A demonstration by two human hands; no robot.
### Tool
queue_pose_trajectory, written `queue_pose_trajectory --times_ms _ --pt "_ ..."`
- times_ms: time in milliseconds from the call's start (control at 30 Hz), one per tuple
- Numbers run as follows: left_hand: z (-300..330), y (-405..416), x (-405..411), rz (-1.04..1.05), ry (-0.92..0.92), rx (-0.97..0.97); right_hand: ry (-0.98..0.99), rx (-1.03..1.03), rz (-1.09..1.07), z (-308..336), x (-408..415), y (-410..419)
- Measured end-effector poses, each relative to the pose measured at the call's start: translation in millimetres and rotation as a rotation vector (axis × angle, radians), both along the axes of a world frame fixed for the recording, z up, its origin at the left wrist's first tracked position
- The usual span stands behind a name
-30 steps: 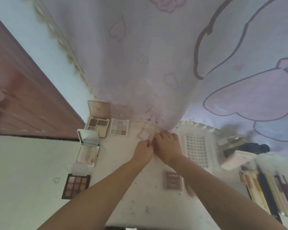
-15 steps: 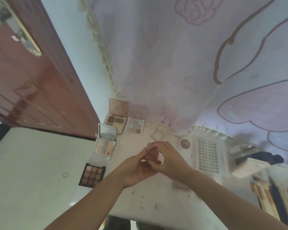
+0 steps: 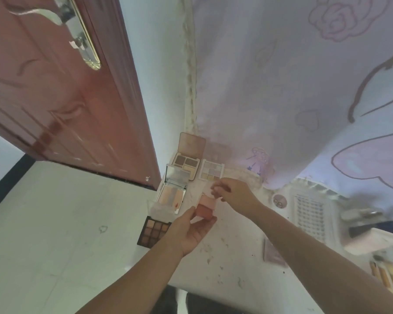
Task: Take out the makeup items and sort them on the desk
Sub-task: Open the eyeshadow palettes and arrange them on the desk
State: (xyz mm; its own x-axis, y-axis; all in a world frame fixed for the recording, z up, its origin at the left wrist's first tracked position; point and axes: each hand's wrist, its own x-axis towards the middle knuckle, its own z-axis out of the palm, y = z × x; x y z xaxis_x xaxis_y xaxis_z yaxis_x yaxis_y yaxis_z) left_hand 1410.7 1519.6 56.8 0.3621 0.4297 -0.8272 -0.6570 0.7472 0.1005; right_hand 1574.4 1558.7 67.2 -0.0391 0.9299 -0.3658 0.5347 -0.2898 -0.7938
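Nearest, the left hand point(image 3: 192, 232) holds a small pink compact point(image 3: 205, 207) above the tabletop point(image 3: 232, 264), thumb and fingers curled round its base. Just beyond, the right hand point(image 3: 233, 193) pinches what appears to be the compact's clear lid at its top edge; the blur makes this uncertain. The step in hand seems to be opening the compact before it joins the row. Left of the hands lie a dark nine-pan palette point(image 3: 154, 231), then a mirrored palette point(image 3: 171, 193); farther back sit a brown palette point(image 3: 187, 163) and a pale nine-pan palette point(image 3: 211, 173), all open. The next move likely calls for swinging the lid fully back, then setting the compact down beside these without knocking them.
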Motion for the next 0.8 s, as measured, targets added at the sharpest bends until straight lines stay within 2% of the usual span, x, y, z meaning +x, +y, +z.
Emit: queue_pose_trajectory --times_ms 200,367,533,633,733,800 --pt "-9 10 2 0.137 0.181 -0.020 -0.197 0.067 0.131 -19 -23 31" --pt "-9 16 10 0.137 0.257 -0.022 -0.280 0.053 0.186 -26 -24 34" --pt "-8 14 14 0.109 0.292 -0.041 -0.190 0.041 0.137 -21 -1 30" --pt "-6 6 29 0.018 0.286 -0.039 -0.418 0.113 0.056 -24 41 28" --pt "-7 5 58 -0.103 0.288 -0.020 -0.739 0.058 0.185 -39 69 17" --pt "-9 11 77 -0.172 0.299 0.007 -0.847 0.057 0.218 -47 69 8"
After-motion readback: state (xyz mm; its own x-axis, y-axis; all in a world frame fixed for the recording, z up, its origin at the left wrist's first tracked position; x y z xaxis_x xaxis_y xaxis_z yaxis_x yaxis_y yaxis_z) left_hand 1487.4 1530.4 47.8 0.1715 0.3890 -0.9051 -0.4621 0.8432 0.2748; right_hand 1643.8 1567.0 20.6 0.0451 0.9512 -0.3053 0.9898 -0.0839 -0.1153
